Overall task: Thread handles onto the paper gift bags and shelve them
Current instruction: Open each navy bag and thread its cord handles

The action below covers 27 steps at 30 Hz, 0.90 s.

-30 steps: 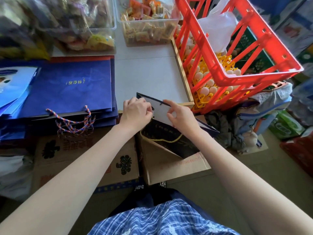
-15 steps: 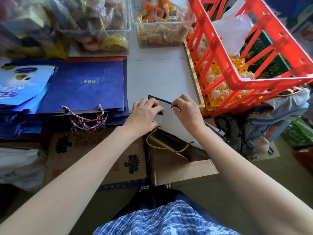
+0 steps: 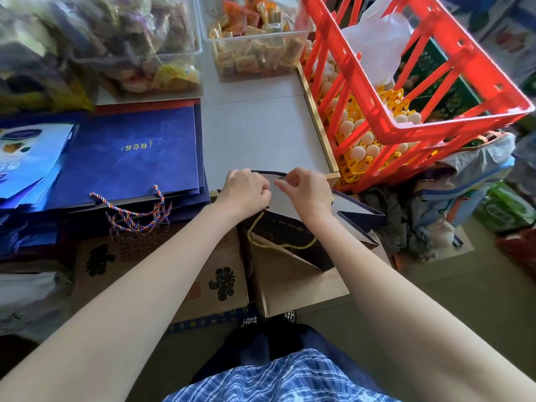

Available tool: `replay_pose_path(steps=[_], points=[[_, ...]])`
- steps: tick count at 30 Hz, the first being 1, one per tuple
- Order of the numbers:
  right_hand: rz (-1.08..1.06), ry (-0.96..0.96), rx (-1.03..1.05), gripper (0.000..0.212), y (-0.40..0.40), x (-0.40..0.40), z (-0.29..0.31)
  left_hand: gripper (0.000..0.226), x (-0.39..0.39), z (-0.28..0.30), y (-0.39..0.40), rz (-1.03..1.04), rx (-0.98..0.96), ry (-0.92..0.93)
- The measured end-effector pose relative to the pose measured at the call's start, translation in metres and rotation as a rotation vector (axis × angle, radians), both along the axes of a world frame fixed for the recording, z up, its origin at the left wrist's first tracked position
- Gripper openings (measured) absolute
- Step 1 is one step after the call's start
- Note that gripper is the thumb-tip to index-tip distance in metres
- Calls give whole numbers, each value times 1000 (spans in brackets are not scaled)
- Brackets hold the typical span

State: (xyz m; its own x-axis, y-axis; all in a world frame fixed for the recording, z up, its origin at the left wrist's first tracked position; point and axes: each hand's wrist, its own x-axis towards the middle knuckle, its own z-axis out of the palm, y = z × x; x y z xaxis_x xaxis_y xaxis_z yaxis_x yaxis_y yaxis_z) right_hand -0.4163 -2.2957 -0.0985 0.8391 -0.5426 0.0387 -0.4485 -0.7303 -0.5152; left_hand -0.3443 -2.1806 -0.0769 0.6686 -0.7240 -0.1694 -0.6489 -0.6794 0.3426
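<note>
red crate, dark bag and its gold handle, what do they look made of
Red crate: moulded plastic by the look, glossy open bars. Dark bag: paper or thin card, creased folds, pale inside. Gold handle: seemingly twisted cord, hanging limp in a loop.

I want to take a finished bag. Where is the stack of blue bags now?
In the head view, the blue bags lie on the table, to the left of both hands, with a twisted rope handle hanging over the near edge.

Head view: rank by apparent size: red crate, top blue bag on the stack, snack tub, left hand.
1. red crate
2. top blue bag
3. snack tub, partly cropped, so unsure against the bag
4. left hand
</note>
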Motion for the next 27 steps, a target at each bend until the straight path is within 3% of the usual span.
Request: replay_pose_path(steps=[3,6,9,13,17,21,27], points=[[-127,-6,85,27,8,9,-1,31,-8,-8,4,46,-28,-27],[-193,-88,322,18,8,15,-3,30,-12,-12,4,101,-50,-20],[-122,-129,520,8,2,12,-1,34,-3,-12,-1,253,-25,14],[54,-177,803,17,-8,-5,5,42,9,-6,-20,411,62,175],[-7,-178,806,17,-17,-17,5,31,13,2,-40,420,50,275],[-167,-211,862,11,-19,-17,6,28,4,1,-35,366,-31,189],[6,-141,513,15,-12,-6,2,15,-12,-17,-5,104,-289,-56]])
